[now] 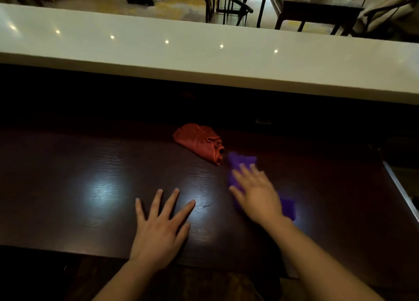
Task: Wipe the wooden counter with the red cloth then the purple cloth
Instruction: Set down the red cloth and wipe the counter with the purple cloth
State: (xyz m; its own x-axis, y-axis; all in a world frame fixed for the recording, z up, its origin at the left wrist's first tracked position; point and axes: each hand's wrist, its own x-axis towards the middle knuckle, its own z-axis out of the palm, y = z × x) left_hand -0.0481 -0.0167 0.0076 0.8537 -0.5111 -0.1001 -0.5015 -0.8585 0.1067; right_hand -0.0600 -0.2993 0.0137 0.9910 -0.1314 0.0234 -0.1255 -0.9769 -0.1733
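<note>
— Hands first: where are they?

— Both are on the dark wooden table (68, 164). The left hand (158, 228) lies flat, fingers spread, palm down on bare wood, holding nothing. The right hand (256, 194) presses flat on the purple cloth (240, 162), fingers stretched out over it rather than curled round it.

— So no real grip on that cloth?

— An open palm on top, nothing more. The cloth shows beyond the fingertips and again behind the wrist (it is blurred, as is the hand).

— And the red cloth (199, 142)?

— Crumpled in a heap farther back on the table, just beside the far end of the purple one, untouched by either hand.

— Anything past that?

— A pale ledge (204, 58) runs across above the table, with dark chairs (226, 3) beyond it.
</note>
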